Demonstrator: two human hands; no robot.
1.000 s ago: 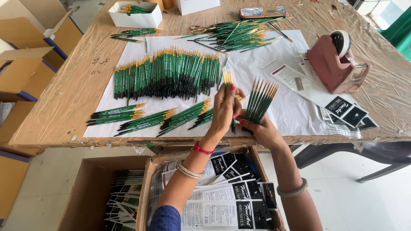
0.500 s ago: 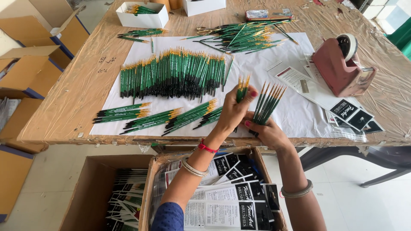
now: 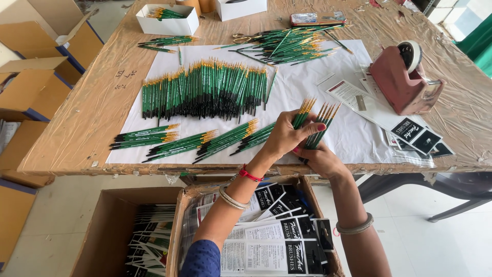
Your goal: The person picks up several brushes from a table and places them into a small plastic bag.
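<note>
At the near edge of the white sheet (image 3: 328, 82), both hands meet over a small bunch of brushes. The left hand (image 3: 283, 137) is curled, fingers closed round a couple of green brushes (image 3: 302, 114) whose tan tips stick up past the knuckles. The right hand (image 3: 320, 159), just beside it and touching it, grips a fan of brushes (image 3: 323, 125) from below; its fingers are mostly hidden behind the left hand, so how tightly they close is hard to say, though the fan plainly sits in them.

Left of the hands on the sheet lie several small bundles (image 3: 205, 141), laid slantwise near the sheet's front edge. Beyond them, at the sheet's middle, a wide row of brushes (image 3: 205, 92) lies side by side, tips pointing away. At the sheet's far edge is a loose heap (image 3: 287, 46). Off the sheet's right side stands a red tape dispenser (image 3: 405, 77), with printed cards (image 3: 417, 134) just in front of it. Below the table edge, under the forearms, an open carton (image 3: 187, 215) holds packed brush sets.
</note>
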